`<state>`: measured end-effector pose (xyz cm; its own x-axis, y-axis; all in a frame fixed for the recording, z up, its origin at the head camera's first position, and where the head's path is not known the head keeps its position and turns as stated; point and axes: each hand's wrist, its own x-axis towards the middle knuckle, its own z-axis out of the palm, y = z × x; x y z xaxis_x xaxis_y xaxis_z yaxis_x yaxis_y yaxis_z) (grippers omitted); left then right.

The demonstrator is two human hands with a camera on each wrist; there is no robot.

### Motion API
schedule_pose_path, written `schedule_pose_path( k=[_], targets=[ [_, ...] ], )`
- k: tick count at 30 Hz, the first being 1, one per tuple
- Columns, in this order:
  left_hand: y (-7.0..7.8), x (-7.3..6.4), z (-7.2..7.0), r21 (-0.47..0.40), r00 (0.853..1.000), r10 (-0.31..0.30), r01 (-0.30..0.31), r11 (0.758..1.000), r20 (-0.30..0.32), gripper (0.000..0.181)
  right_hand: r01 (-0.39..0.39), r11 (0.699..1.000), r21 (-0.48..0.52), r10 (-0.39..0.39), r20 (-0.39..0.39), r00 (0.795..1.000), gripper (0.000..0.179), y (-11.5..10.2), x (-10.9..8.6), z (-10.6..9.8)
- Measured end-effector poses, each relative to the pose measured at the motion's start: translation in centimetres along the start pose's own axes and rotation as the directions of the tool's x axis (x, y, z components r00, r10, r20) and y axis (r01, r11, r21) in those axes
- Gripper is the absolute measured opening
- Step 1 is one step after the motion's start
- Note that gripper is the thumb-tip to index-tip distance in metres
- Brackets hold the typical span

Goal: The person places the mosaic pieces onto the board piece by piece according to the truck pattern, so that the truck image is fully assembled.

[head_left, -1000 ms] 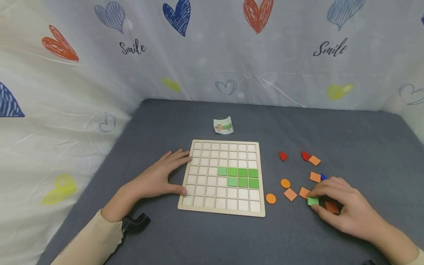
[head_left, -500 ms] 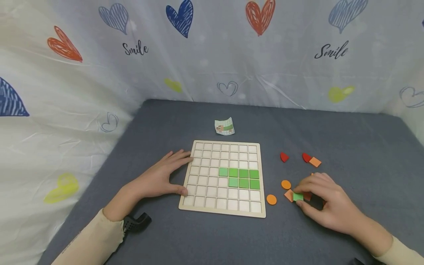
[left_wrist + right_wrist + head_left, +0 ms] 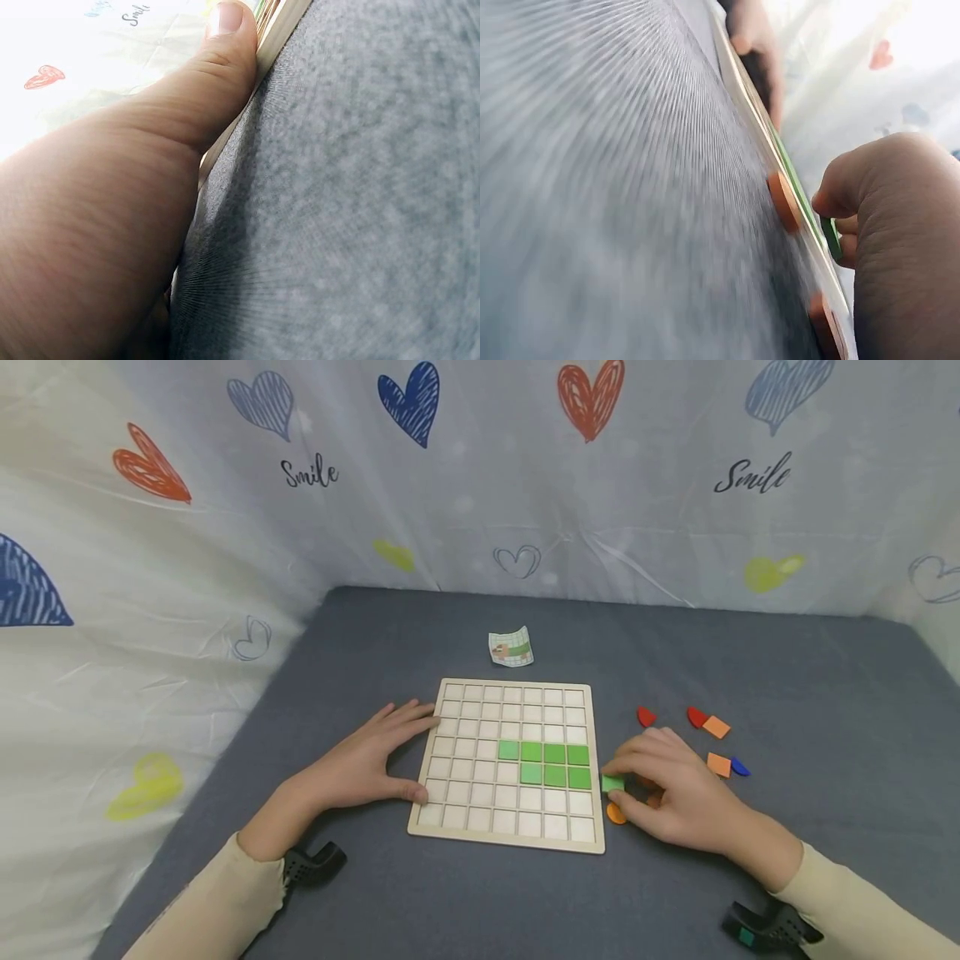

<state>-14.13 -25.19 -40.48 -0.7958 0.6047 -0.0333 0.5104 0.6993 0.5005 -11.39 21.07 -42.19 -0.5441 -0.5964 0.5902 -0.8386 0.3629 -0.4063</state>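
A wooden grid board [image 3: 465, 760] lies on the grey cloth, with several green square tiles [image 3: 555, 763] set in its right side. My right hand [image 3: 663, 785] pinches one more green tile [image 3: 612, 783] just off the board's right edge, above an orange disc [image 3: 615, 814]. In the right wrist view the green tile [image 3: 829, 238] shows edge-on between thumb and fingers, beside the orange disc [image 3: 784, 201]. My left hand [image 3: 367, 760] rests flat against the board's left edge, thumb [image 3: 225, 45] touching the board's rim [image 3: 279, 26].
Loose pieces lie right of the board: two red half-rounds [image 3: 645, 717], orange squares [image 3: 716, 727] and a blue piece [image 3: 739, 767]. A small pattern card [image 3: 512, 648] sits behind the board. A heart-printed curtain [image 3: 480, 477] walls the table on three sides.
My right hand carried the green tile leftward from the pile of loose pieces to the board's right edge. The left hand stayed put.
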Motion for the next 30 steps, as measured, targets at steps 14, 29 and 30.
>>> schedule_pose_path(
  k=[14,29,30],
  targets=[
    [0.1,0.1,0.0,-0.005,1.000,-0.003,0.003,1.000,-0.001,0.114,-0.018,0.999,-0.032,0.020,0.087,0.996,0.018,-0.8,4.0,2.9],
    [-0.5,0.1,0.2,0.004,1.000,0.007,-0.007,1.000,0.000,0.114,0.037,0.999,-0.026,-0.034,0.115,0.993,0.017,-1.3,7.0,5.8],
    [-0.4,0.1,0.2,0.002,1.000,0.008,-0.008,1.000,-0.001,0.115,0.036,0.999,-0.028,-0.033,0.120,0.992,0.016,-1.4,7.2,6.0]
  ],
)
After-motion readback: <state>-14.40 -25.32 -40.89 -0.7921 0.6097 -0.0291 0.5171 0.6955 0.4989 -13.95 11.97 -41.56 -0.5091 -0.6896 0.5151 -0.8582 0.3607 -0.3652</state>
